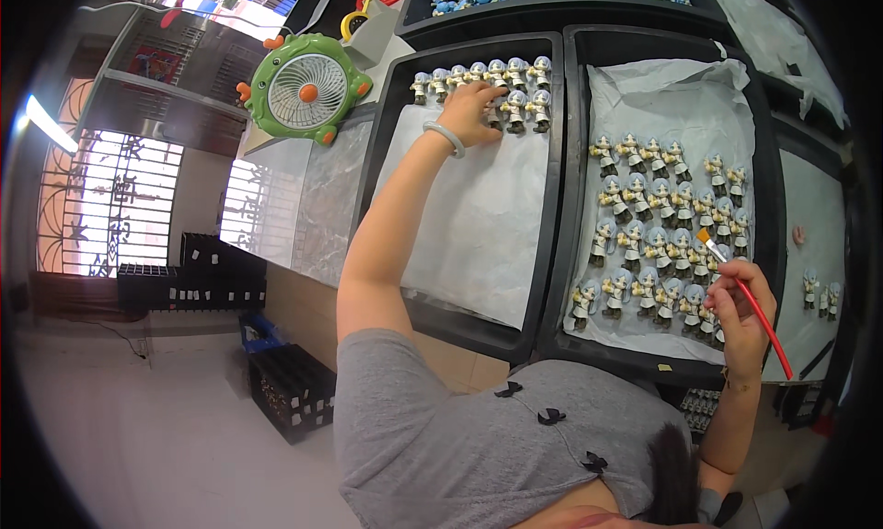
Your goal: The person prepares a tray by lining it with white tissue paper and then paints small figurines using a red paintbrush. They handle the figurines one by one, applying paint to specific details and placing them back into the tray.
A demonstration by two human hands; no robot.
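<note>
Two black trays are being worked from side by side on the desk (322, 198), each lined with white paper. The left hand (474, 110) is being stretched out to the far end of the left tray (552, 207), its fingers curled down around a small figurine (494, 113) that is being set among the two short rows standing there; the rest of that paper is lying bare. The right hand (740, 304) is being kept back near the body, with a red-handled brush (747, 299) pinched between thumb and fingertips, bristles pointing up over the right tray (575, 161), probably so the wet tip is being kept off the work. That tray is being filled by many pale-haired figurines (667, 235) lying in close rows. A green fan (305, 87) is being kept beside the trays, perhaps for drying paint.
</note>
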